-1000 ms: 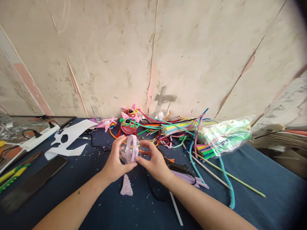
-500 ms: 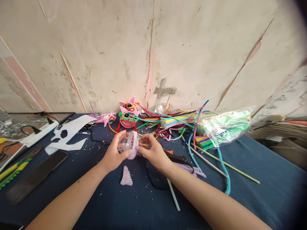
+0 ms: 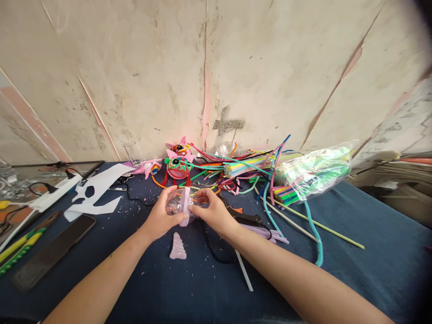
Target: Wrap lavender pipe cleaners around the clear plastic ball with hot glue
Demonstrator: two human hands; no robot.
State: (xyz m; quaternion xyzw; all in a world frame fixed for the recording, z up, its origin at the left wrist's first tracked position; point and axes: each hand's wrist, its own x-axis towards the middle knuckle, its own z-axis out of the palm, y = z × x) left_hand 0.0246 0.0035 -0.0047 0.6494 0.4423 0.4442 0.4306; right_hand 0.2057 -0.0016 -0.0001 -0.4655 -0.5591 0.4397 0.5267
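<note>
Ball [image 3: 173, 207], clear and encircled by a lilac band [image 3: 185, 206], is held above the dark cloth [image 3: 155, 288], left hand [image 3: 158, 220] clamped around its side, right hand [image 3: 218, 216] pinching the band, whose apparent seating calls for light, even pressure.

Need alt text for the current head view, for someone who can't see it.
Left hand and right hand hold a clear ball with a lilac band around its middle over a dark blue cloth. A ridged pink triangle lies nearer the wearer; colorful fuzzy stems and two decorated animal-like heads sit behind.
</note>
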